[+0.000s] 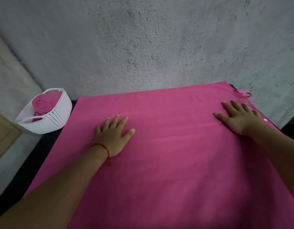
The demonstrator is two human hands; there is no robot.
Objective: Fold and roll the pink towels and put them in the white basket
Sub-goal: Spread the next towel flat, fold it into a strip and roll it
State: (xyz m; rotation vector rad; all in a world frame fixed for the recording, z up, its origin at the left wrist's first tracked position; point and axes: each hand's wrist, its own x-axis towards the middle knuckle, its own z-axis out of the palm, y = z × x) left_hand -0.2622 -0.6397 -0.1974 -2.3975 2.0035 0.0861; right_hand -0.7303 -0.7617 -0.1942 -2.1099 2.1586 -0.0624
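Both palms flat, fingers spread: L hand, R hand smooth towel pre-fold, gripping nothing. Basket sits left w/ rolls.

The spread pink towel runs off the bottom edge, near hem unseen, and hides most of the dark table beneath. Left of the towel, the white basket wall covers the lower part of a rolled towel. A white speck at the towel's right edge is too small to identify.
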